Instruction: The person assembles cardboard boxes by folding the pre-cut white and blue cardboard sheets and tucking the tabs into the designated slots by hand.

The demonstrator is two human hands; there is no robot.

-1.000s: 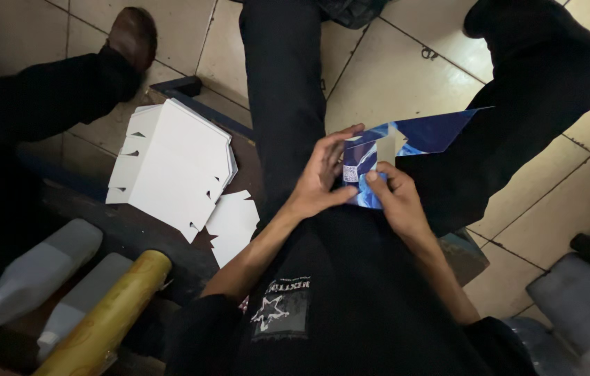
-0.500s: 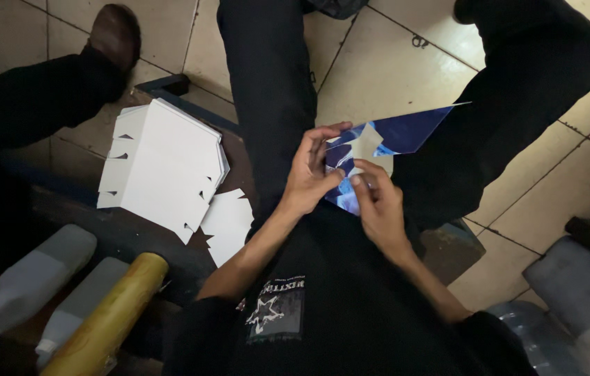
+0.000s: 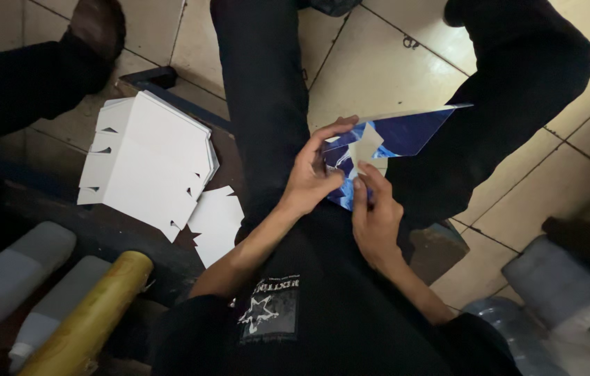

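Observation:
Both my hands hold a flat blue printed cardboard blank [image 3: 406, 136] over my lap. My left hand [image 3: 312, 174] grips its left edge, thumb on top near a pale folded flap [image 3: 364, 147]. My right hand [image 3: 373, 216] pinches the lower edge from beneath, fingers pressed against the card just below that flap. The card's long blue panel sticks out to the right above my dark trouser leg [image 3: 510, 104].
A stack of white die-cut cardboard blanks [image 3: 145, 163] lies on a dark low surface at left, with a smaller white piece [image 3: 218, 223] beside it. Two grey bottles [image 3: 9, 275] and a yellow roll [image 3: 89, 320] lie lower left. Another person's shoe [image 3: 96, 28] rests on the tiled floor.
The view has shifted slightly. My hands have worked along the blue card, and the pale flap now stands out more between my fingers.

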